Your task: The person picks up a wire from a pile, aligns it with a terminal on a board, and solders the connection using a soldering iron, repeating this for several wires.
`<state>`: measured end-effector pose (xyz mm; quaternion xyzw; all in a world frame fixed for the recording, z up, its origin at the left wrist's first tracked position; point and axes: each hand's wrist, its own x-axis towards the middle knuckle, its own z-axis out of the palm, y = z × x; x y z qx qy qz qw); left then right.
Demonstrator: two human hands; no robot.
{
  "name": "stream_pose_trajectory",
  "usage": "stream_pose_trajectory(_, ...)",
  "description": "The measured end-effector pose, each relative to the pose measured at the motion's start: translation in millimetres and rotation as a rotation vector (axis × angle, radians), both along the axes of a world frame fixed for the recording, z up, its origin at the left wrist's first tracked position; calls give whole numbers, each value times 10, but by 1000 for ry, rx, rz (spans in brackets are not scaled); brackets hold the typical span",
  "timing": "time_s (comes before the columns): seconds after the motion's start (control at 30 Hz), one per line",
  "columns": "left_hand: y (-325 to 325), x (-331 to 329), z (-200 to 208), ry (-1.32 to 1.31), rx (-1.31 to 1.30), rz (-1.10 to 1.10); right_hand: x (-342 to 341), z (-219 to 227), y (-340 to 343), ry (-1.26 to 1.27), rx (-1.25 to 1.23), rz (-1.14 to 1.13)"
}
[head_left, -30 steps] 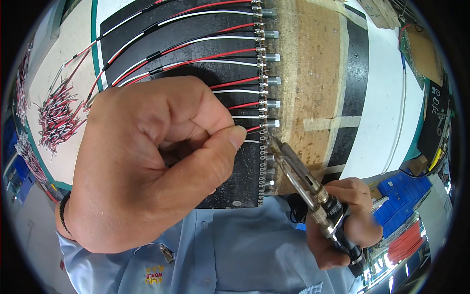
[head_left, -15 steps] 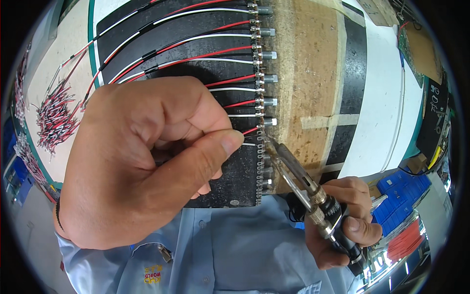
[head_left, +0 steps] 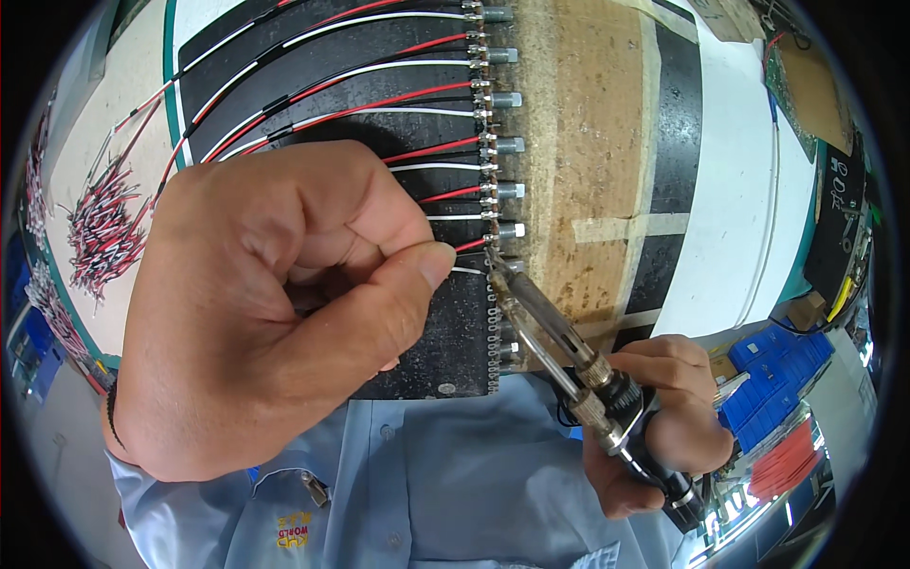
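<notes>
My left hand (head_left: 294,313) is closed, thumb pressed against the bent fingers, over the black board (head_left: 438,351). A short red wire (head_left: 470,246) runs from its pinch to the board's right edge, and a white wire (head_left: 464,271) shows just below. Along that edge stands a row of small metal connectors (head_left: 510,145), the upper ones with red, white and black wires soldered on. My right hand (head_left: 690,427) is wrapped round a soldering iron (head_left: 559,327) with a solder-feed tube beside it. The iron's tip is at the connector where the red wire ends.
A brown board (head_left: 597,142) with tape strips lies right of the connectors, then a white sheet (head_left: 749,190). Bundled red, white and black wires (head_left: 106,232) lie at the left. Blue bins (head_left: 773,379) and a red stack (head_left: 787,465) stand at the lower right.
The board with its connectors and wires has shifted slightly left in view, and my left fingertips and the iron's tip with it. The right thumb has moved and is blurred.
</notes>
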<state>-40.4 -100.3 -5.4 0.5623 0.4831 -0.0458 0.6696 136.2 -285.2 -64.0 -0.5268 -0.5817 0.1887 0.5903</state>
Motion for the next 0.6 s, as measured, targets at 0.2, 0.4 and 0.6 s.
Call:
stream_pose_trajectory(0.2,-5,-2,-16,-2,47,-24,-13,-12,-4,3,5,-16)
stream_pose_trajectory(0.4,-15,-14,-20,-11,55,-19,20,14,-17,6,-20,16)
stream_pose_trajectory(0.6,-11,-5,-24,-14,63,-19,20,0,-22,23,-3,-2)
